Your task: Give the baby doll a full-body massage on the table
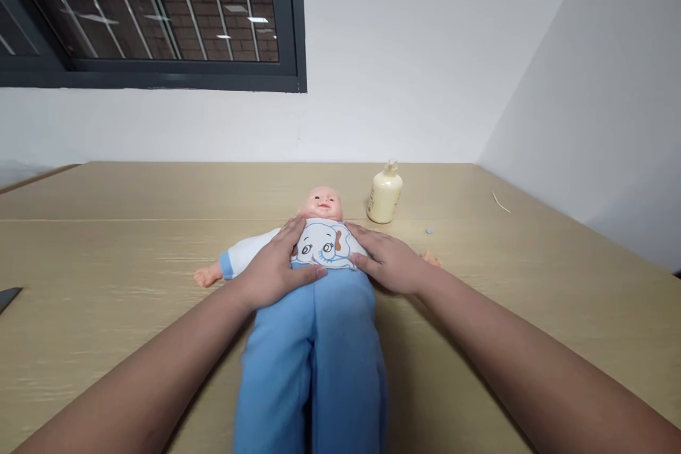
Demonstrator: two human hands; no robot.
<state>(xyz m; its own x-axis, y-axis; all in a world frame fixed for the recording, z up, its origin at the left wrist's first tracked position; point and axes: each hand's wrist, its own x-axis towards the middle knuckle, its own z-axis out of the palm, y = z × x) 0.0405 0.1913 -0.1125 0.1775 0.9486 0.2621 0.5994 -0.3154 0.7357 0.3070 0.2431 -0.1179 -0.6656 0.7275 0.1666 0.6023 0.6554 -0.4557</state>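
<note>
A baby doll (314, 330) lies on its back at the middle of the counter (117, 248), its head towards the far edge and its legs running towards the near side, cut off below. It wears blue trousers (343, 326) and a white top with an elephant-face print (322, 245). The left hand (281, 262) and right hand (391, 259) are apart, laid on either side of its torso with fingers extended and thumbs turned inward; neither is clamped on it, and how hard they press I cannot tell.

If the hands pushed unevenly, the soft clothing could bunch or the body roll sideways; lifting by the torso alone might let the head drop back. A careless sweep of the right hand towards the far edge could topple the cream-coloured pump bottle (385, 197).

That bottle, the only container in view, stands upright beside the head, near the far edge; its opaque wall hides any contents. A small scrap (429, 230) lies nearer the right hand, and a thin strand (501, 203) near the counter's right edge.
</note>
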